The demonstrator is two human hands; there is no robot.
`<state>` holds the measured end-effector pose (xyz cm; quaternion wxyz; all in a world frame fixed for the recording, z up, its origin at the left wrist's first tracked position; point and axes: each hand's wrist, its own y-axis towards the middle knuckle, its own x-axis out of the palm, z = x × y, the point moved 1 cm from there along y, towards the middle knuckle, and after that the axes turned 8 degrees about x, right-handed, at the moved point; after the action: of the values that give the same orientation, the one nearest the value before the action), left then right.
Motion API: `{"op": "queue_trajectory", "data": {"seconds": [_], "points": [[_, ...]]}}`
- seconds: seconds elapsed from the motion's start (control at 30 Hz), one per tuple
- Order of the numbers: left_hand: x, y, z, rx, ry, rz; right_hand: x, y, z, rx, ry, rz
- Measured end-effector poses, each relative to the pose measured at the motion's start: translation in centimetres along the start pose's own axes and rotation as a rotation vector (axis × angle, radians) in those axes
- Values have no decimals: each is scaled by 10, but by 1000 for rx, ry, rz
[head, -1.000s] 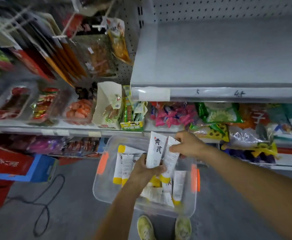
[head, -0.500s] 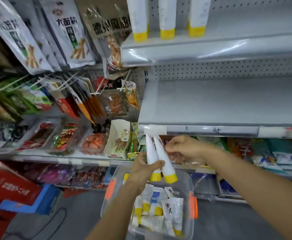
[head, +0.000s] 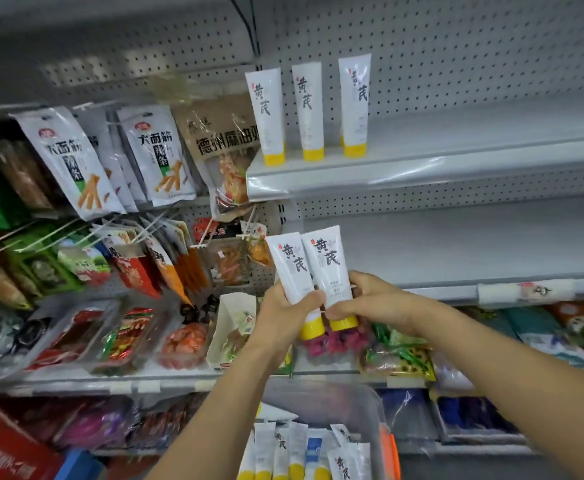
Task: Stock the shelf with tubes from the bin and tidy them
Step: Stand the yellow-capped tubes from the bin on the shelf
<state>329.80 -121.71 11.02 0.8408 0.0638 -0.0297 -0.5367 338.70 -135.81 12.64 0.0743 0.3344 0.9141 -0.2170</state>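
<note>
Tubes (head: 308, 112) on upper shelf (head: 457, 161): three upright, done.
Left hand (head: 283, 308): grip wrapped round one tube (head: 292, 268).
Right hand (head: 370, 299): grip clasping second tube (head: 330, 261).
Bin (head: 375, 407): many tubes left.

Centre tube pair (head: 328, 265): white w/ black brush-script characters, small red stamp, yellow caps; same look on 3 shelf tubes (head: 307, 109) at 12 o'clock and bin tubes (head: 280, 452) at 6. Pale grey shelf (head: 457, 161), grey pegboard (head: 457, 46) behind w/ regular dot-hole grid; clear bin (head: 370, 403) w/ orange latch (head: 387, 455) at 5. Snack bags (head: 65, 161) at 10 o'clock: white w/ black text, orange sticks, green patch; box (head: 6, 452) at 7 red w/ white print.
</note>
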Motion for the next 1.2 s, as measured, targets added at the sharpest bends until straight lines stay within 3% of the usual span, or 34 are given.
{"op": "queue_trajectory", "data": {"seconds": [0.1,0.23,0.43,0.6,0.7,1.0,1.2], "points": [[8,10,33,87,41,-11,-18,-9,-22,-78,36,35],[22,32,69,132,-3,46,-56,-21,-52,-182,36,229],[62,77,109,177,-46,137,-126,-23,-97,-303,277,430],[85,107,124,287,58,119,-187,-3,-122,-358,190,558],[94,118,129,342,47,141,-210,13,-133,-346,143,550],[109,138,128,335,-35,237,-236,71,-139,-256,-186,607],[115,147,128,355,-31,262,-246,90,-145,-256,-242,628]]}}
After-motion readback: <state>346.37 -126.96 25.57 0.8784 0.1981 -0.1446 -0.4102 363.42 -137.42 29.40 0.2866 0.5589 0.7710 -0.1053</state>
